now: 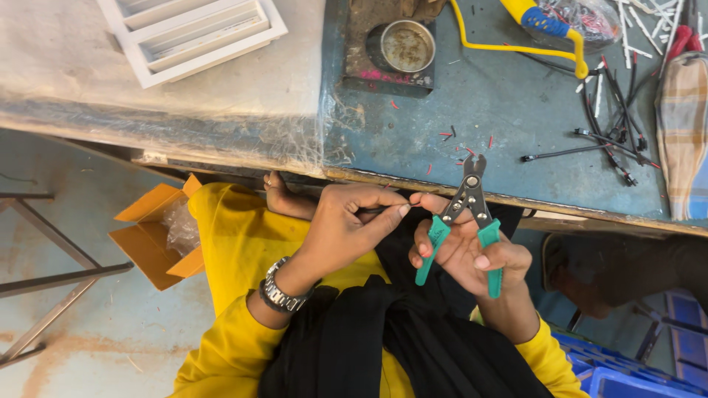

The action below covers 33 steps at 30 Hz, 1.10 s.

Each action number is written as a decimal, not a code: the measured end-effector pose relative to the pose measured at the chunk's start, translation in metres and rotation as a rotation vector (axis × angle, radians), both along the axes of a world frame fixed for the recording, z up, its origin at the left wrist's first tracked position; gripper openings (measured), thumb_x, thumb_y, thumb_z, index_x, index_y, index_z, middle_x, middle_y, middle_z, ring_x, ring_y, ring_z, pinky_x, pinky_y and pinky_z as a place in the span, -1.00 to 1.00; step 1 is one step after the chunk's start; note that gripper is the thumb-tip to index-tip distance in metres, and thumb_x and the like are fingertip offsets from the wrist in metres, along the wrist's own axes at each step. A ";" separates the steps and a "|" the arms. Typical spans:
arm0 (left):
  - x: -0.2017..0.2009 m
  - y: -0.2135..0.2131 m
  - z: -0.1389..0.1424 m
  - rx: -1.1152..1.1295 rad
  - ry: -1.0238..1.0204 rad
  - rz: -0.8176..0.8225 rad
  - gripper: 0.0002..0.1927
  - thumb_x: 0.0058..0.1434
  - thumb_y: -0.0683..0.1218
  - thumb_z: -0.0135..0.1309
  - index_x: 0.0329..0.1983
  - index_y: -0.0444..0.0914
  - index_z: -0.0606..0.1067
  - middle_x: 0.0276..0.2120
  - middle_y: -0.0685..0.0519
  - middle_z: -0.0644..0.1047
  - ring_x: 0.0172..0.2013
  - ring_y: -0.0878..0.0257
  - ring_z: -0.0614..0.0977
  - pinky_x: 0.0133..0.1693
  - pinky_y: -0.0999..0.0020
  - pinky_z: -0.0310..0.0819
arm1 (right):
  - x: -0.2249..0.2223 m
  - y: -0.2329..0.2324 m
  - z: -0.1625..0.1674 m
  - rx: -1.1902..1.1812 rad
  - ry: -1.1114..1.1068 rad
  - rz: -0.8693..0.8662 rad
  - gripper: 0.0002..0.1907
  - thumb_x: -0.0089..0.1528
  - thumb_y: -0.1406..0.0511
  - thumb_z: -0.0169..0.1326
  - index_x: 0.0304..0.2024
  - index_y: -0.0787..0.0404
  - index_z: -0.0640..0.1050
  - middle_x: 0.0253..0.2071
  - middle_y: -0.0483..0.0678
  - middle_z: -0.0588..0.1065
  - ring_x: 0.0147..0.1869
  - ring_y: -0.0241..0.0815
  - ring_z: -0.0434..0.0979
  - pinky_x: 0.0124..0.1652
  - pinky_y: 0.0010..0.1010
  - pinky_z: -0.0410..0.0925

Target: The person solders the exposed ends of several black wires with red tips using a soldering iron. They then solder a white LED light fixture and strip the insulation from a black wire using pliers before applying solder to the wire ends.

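Observation:
My right hand grips a pair of wire strippers with green handles, jaws pointing up toward the bench edge. My left hand, with a metal wristwatch on the wrist, pinches a thin dark wire between thumb and forefinger, just left of the stripper jaws. Both hands are held over my lap, in front of the blue workbench. Yellow sleeves and black cloth cover my arms and lap.
On the bench lie several black cut wires, red insulation scraps, a round metal tin, a yellow-and-blue tool and a checked cloth. A white louvred frame sits at far left. An open cardboard box stands on the floor.

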<state>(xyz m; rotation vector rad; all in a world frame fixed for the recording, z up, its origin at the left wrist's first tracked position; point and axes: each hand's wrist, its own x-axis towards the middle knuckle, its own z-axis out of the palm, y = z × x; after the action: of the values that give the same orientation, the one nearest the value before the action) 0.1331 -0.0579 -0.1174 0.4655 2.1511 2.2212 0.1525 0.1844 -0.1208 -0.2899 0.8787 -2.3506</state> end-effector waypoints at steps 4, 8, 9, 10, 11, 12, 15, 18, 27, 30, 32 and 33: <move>0.003 -0.001 -0.001 -0.030 0.049 0.026 -0.91 0.27 -0.20 0.21 -0.21 -0.33 0.62 -0.54 0.12 0.52 -0.56 0.51 0.34 -0.53 0.48 0.19 | -0.002 0.005 -0.005 0.033 0.011 0.018 0.02 -0.07 0.28 0.10 0.45 0.50 0.22 0.49 0.20 0.23 0.08 0.04 0.43 0.12 0.07 0.32; 0.008 0.007 -0.008 -0.066 0.045 0.052 -0.90 0.26 -0.17 0.21 -0.23 -0.32 0.63 -0.57 0.10 0.51 -0.59 0.51 0.38 -0.54 0.48 0.22 | -0.003 0.014 -0.007 0.119 0.043 0.012 0.04 -0.09 0.27 0.08 0.44 0.57 0.21 0.44 0.28 0.25 0.09 0.09 0.43 0.11 0.06 0.32; 0.011 0.010 -0.011 -0.040 0.039 0.048 -0.90 0.26 -0.18 0.20 -0.22 -0.32 0.63 -0.54 0.11 0.53 -0.58 0.52 0.40 -0.54 0.49 0.24 | -0.003 0.016 -0.007 0.127 0.045 0.021 0.04 -0.09 0.27 0.07 0.45 0.58 0.21 0.41 0.31 0.27 0.10 0.11 0.44 0.11 0.06 0.33; 0.013 0.013 -0.014 -0.013 0.032 0.039 -0.90 0.26 -0.18 0.19 -0.21 -0.31 0.63 -0.52 0.11 0.56 -0.57 0.53 0.41 -0.53 0.49 0.25 | -0.002 0.019 -0.007 0.138 0.048 0.026 0.05 -0.08 0.27 0.07 0.46 0.60 0.21 0.38 0.34 0.28 0.11 0.12 0.44 0.12 0.07 0.33; 0.015 0.016 -0.018 0.017 0.024 0.028 -0.89 0.25 -0.19 0.19 -0.20 -0.31 0.62 -0.49 0.11 0.58 -0.55 0.53 0.43 -0.53 0.50 0.27 | -0.002 0.022 -0.006 0.145 0.052 0.040 0.05 -0.08 0.27 0.06 0.46 0.60 0.21 0.36 0.37 0.30 0.11 0.14 0.45 0.11 0.07 0.33; 0.017 0.020 -0.021 0.027 0.028 0.037 -0.90 0.25 -0.19 0.19 -0.20 -0.32 0.62 -0.48 0.11 0.59 -0.55 0.54 0.43 -0.53 0.51 0.26 | -0.001 0.025 -0.006 0.153 0.057 0.051 0.05 -0.08 0.27 0.06 0.46 0.60 0.21 0.33 0.39 0.31 0.11 0.16 0.46 0.11 0.07 0.34; 0.020 0.026 -0.030 0.071 0.007 0.072 -0.90 0.26 -0.21 0.19 -0.20 -0.33 0.62 -0.46 0.15 0.59 -0.54 0.56 0.40 -0.52 0.54 0.23 | 0.002 0.029 -0.003 0.227 0.100 0.028 0.05 -0.11 0.26 0.06 0.43 0.60 0.21 0.41 0.35 0.28 0.13 0.17 0.47 0.11 0.07 0.36; 0.019 0.025 -0.035 0.136 -0.066 0.147 -0.90 0.28 -0.21 0.19 -0.20 -0.37 0.63 -0.45 0.21 0.57 -0.52 0.58 0.36 -0.51 0.57 0.18 | 0.006 0.025 0.001 0.331 0.144 -0.048 0.03 -0.14 0.28 0.06 0.40 0.58 0.22 0.43 0.35 0.30 0.18 0.20 0.48 0.17 0.07 0.36; 0.019 0.009 -0.030 0.171 -0.084 0.236 -0.88 0.35 -0.22 0.16 -0.19 -0.42 0.61 -0.41 0.19 0.57 -0.43 0.56 0.45 -0.42 0.60 0.32 | 0.022 -0.020 -0.001 0.840 0.369 0.094 -0.04 -0.12 0.35 0.04 0.40 0.36 0.29 0.23 0.14 0.41 0.39 0.00 0.38 0.42 -0.16 0.14; 0.022 0.010 -0.024 0.229 -0.114 0.197 -0.87 0.34 -0.22 0.13 -0.17 -0.43 0.59 -0.37 0.13 0.63 -0.36 0.52 0.62 -0.34 0.59 0.51 | 0.022 -0.029 -0.006 0.868 0.414 0.062 -0.06 -0.12 0.39 0.01 0.40 0.36 0.25 0.26 0.08 0.36 0.44 -0.05 0.30 0.44 -0.19 0.08; 0.023 0.010 -0.021 0.258 -0.112 0.196 -0.86 0.33 -0.22 0.12 -0.16 -0.44 0.58 -0.34 0.08 0.64 -0.31 0.47 0.68 -0.28 0.55 0.61 | 0.021 -0.031 -0.008 0.867 0.426 0.039 -0.05 -0.11 0.40 0.01 0.41 0.36 0.22 0.27 0.06 0.34 0.46 -0.06 0.26 0.45 -0.20 0.05; 0.023 0.010 -0.020 0.209 -0.091 0.206 -0.87 0.33 -0.22 0.14 -0.17 -0.44 0.59 -0.36 0.07 0.64 -0.33 0.46 0.67 -0.31 0.55 0.59 | 0.021 -0.032 -0.009 0.864 0.428 0.030 -0.04 -0.11 0.41 0.02 0.41 0.37 0.22 0.27 0.07 0.34 0.46 -0.05 0.26 0.46 -0.20 0.03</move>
<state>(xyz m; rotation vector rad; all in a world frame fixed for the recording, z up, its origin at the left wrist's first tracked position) 0.1566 -0.0479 -0.1374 0.1458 2.0155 2.5349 0.1732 0.1528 -0.1297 -0.4291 1.9595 -1.6833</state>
